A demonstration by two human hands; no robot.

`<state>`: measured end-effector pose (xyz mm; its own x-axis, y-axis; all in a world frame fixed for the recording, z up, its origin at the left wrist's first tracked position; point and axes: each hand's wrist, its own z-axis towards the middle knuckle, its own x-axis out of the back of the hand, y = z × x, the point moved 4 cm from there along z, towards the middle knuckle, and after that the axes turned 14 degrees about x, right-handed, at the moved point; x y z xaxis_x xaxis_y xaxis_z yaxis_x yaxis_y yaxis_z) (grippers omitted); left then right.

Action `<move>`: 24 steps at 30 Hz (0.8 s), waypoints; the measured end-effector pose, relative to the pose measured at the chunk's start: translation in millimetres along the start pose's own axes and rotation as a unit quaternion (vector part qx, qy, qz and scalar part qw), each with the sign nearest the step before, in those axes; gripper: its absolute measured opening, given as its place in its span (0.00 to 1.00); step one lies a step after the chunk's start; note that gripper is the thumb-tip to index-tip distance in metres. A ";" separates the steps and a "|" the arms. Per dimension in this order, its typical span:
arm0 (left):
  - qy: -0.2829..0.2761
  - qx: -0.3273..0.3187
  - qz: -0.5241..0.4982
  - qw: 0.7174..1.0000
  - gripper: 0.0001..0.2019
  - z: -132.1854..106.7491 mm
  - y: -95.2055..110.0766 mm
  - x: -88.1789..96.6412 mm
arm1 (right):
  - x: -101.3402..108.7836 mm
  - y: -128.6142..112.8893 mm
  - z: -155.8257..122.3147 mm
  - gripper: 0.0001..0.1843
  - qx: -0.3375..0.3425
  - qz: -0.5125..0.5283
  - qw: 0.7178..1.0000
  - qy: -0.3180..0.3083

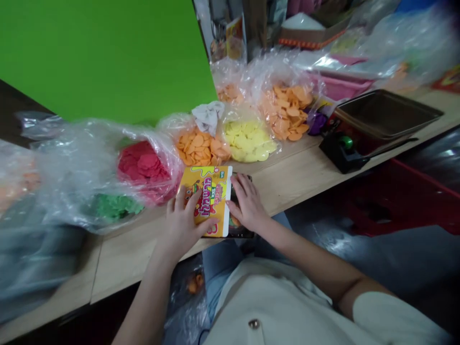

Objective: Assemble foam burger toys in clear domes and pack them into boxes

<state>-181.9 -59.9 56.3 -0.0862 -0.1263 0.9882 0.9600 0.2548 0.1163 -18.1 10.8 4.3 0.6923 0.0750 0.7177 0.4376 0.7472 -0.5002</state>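
A yellow printed cardboard sleeve [212, 194] with a white right edge lies on the wooden table before me. My left hand [181, 220] holds it from the left, fingers spread over its top and thumb near the lower edge. From under the sleeve's right side sticks out a black plastic tray [244, 233] with something coloured in it, mostly covered. My right hand [249, 203] grips the tray's right part, its fingers and thumb reaching to the sleeve's white edge.
Beyond my hands stand clear bags of red pieces [143, 163], green pieces [118, 207], orange pieces [199, 147] and yellow pieces [247, 139]. To the right are a black tape dispenser [343, 151] and a dark bin [388, 117]. A green panel [108, 57] rises behind.
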 end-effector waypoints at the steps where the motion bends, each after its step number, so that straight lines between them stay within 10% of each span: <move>1: -0.001 0.014 0.003 1.000 0.38 -2.5 2.2 0.3 | 0.0 -0.1 -0.3 0.33 0.000 0.007 1.000 0.006; 6: 0.006 0.057 0.026 0.998 0.38 -14.6 5.5 4.8 | 3.9 3.8 -20.3 0.29 -0.005 0.128 0.982 0.141; 11: -0.030 -0.002 -0.004 1.000 0.31 7.5 -7.3 12.1 | -4.8 57.7 -28.5 0.23 -0.228 0.251 0.896 0.287; 24: -0.028 0.001 -0.058 0.998 0.31 20.9 -10.1 5.2 | -47.9 88.0 2.4 0.18 -0.315 0.340 0.843 0.271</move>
<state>-197.6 -43.1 62.3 -0.2114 -0.1005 0.9722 0.9420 0.2441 0.2301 -14.1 74.5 -73.0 0.9921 -0.0959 -0.0809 -0.0670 0.1402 -0.9879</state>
